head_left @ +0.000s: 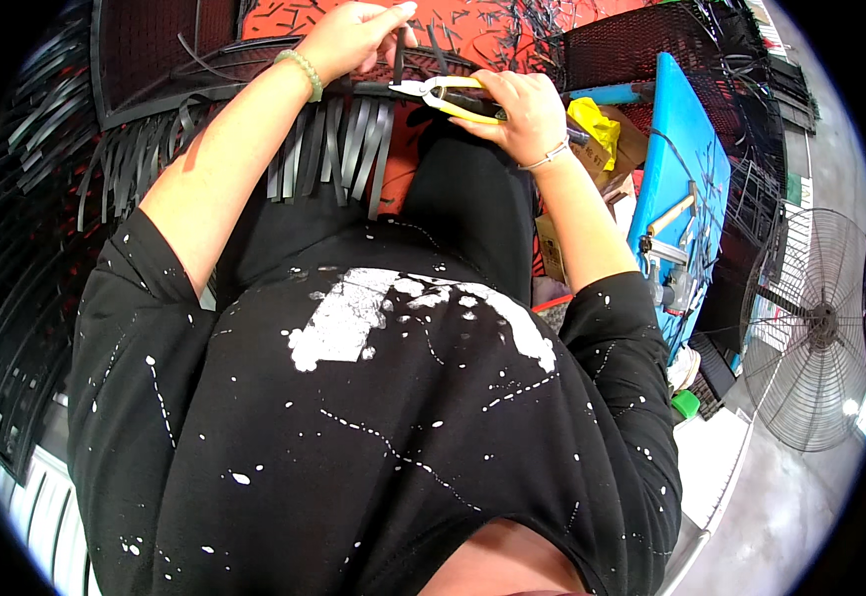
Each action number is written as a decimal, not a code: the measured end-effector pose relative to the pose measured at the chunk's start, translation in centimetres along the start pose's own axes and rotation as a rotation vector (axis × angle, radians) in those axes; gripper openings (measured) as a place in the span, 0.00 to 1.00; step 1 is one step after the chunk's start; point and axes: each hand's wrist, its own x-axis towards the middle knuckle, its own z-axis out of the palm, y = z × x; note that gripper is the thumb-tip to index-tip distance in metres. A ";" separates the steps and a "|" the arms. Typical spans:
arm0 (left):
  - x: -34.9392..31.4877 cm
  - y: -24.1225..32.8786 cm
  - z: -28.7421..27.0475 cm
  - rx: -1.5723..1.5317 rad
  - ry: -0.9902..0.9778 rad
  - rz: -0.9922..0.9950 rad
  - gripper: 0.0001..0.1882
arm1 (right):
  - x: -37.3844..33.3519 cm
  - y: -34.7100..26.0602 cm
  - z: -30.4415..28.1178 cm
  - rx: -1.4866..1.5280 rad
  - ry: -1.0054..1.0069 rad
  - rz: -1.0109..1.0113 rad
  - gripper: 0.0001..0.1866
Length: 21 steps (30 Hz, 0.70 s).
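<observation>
My right hand (pixel 524 117) is closed round the yellow handles of a pair of cutters (pixel 451 82). The pale jaws point left and meet the lower part of an upright black strip (pixel 399 60). Whether they have cut into it, I cannot tell. Above and to the left of the jaws, my left hand (pixel 356 40) pinches that strip near its upper end. Beneath both hands runs the dark edge of a woven black frame (pixel 224 99). Many loose flat black strips (pixel 345 144) hang from this edge over my lap.
Short black offcuts litter a red surface (pixel 353 18) at the far side. To the right stand a blue board (pixel 681 149) with tools on it, a yellow bag (pixel 594 129) and a large floor fan (pixel 820 318). Dark woven pieces (pixel 15 248) with strips fill the left side.
</observation>
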 end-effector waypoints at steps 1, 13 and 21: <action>0.1 0.0 0.0 -0.106 -0.014 0.022 0.22 | -0.2 0.0 0.0 -0.043 0.019 0.013 0.27; 1.1 -1.7 0.3 0.170 0.238 0.448 0.26 | -10.5 1.5 -5.8 -0.094 0.243 0.544 0.34; -1.8 0.3 0.8 0.343 0.011 0.512 0.25 | -29.8 4.4 -15.1 -0.458 0.380 1.145 0.32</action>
